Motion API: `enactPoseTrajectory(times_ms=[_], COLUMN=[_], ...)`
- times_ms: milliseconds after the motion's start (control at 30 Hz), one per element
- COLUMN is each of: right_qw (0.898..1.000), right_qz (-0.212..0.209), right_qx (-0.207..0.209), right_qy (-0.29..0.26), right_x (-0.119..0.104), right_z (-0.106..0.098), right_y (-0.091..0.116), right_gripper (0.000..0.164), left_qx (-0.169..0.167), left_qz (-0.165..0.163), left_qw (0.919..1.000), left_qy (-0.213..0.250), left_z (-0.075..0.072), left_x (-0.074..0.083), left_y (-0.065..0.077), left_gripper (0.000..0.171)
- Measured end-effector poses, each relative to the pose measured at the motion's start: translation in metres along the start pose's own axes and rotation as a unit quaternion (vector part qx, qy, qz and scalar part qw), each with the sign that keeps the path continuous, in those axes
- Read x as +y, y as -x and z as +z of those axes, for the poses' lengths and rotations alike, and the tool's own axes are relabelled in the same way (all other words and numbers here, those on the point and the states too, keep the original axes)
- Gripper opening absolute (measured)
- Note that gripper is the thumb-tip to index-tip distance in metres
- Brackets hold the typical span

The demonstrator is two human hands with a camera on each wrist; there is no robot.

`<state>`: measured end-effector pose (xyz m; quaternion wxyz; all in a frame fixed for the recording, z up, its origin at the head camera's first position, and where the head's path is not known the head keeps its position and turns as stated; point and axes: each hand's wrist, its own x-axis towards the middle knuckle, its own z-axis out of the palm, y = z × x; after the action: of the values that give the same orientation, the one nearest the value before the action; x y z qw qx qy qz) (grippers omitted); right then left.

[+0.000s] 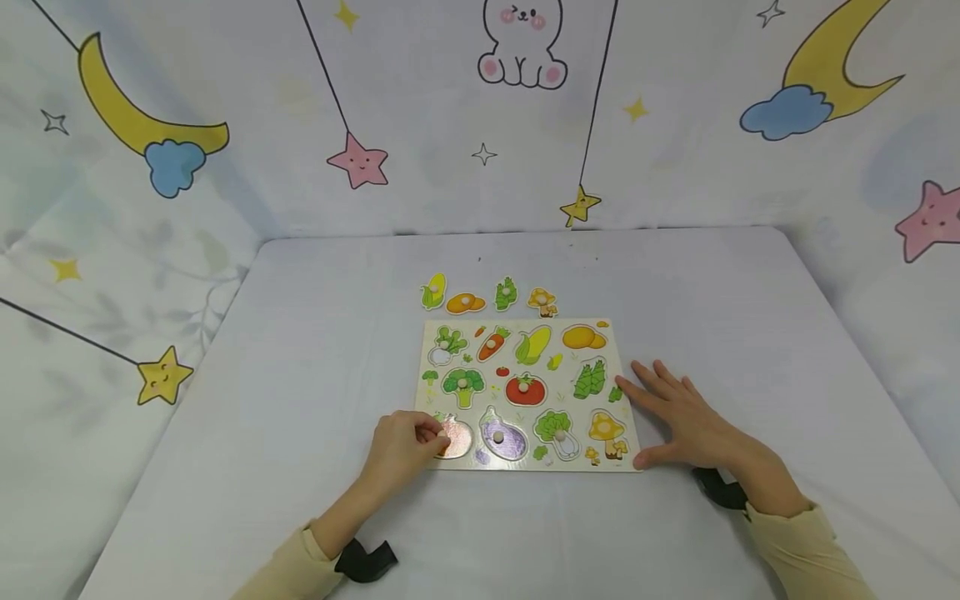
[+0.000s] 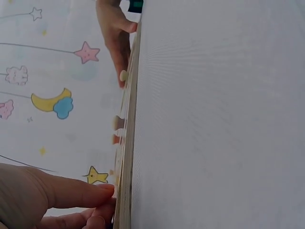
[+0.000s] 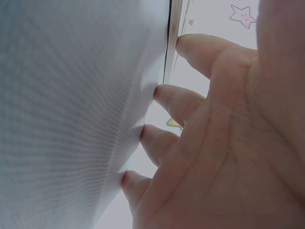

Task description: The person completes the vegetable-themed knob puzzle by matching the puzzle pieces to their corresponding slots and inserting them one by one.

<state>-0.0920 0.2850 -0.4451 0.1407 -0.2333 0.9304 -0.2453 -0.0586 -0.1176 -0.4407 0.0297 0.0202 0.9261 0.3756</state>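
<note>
A wooden vegetable puzzle board (image 1: 468, 460) lies flat on the table. My left hand (image 1: 402, 446) is at its lower left corner, thumb and fingertips pinching a round, pinkish-orange pumpkin piece (image 1: 459, 440); its knob is hidden by the fingers. Beside it sits an eggplant piece (image 1: 512, 442) in its slot. My right hand (image 1: 686, 421) has its fingers spread, with thumb and index finger at the board's right edge. In the right wrist view, the other fingertips (image 3: 164, 90) rest on the tablecloth.
Knobbed pieces of corn (image 1: 434, 292), potato (image 1: 466, 303), asparagus (image 1: 506, 293) and mushroom (image 1: 542, 302) lie behind the board. Tomato (image 1: 526, 389), broccoli (image 1: 462, 385) and leafy green (image 1: 557, 433) pieces sit in it. A printed cloth backdrop (image 1: 435, 100) hangs behind the white table.
</note>
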Motion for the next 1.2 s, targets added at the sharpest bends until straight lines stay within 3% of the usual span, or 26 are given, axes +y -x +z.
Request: enactPoseTrajectory(times_ms=[567,667,767,833,933,1067,1200], right_qw=[1.000,1.000,1.000,1.000,1.000,1.000,1.000], right_qz=[0.014,0.016,0.015,0.015,0.017,0.018,0.017], right_qx=[-0.011,-0.016,-0.018,-0.016,-0.014,-0.014,-0.014], right_qy=[-0.007,-0.009,-0.004,-0.001,0.000,-0.009,-0.018], right_x=[-0.002,0.000,0.001,0.001,0.001,0.002,0.002], right_z=[-0.004,-0.002,-0.001,-0.001,-0.002,-0.002,0.001], right_y=[0.001,0.000,-0.002,-0.003,-0.002,-0.001,0.000], right_gripper=[0.111,0.111,0.111,0.112,0.112,0.111,0.111], left_qx=[-0.007,-0.016,-0.031,-0.028,0.002,0.050,0.070], left_qz=[0.000,-0.005,-0.019,-0.020,-0.010,-0.001,-0.011], left_qw=[0.9999,0.9998,0.9993,0.9994,0.9998,0.9981,0.9945], left_qy=[0.008,0.005,0.009,0.011,0.017,0.036,0.077], left_z=[0.003,0.000,-0.012,-0.023,-0.040,-0.052,-0.050], left_x=[0.001,0.000,0.000,-0.001,-0.004,-0.014,-0.025], left_y=[-0.002,-0.001,-0.006,-0.016,-0.043,-0.095,-0.144], left_gripper=[0.008,0.008,0.020,0.030,0.032,0.030,0.031])
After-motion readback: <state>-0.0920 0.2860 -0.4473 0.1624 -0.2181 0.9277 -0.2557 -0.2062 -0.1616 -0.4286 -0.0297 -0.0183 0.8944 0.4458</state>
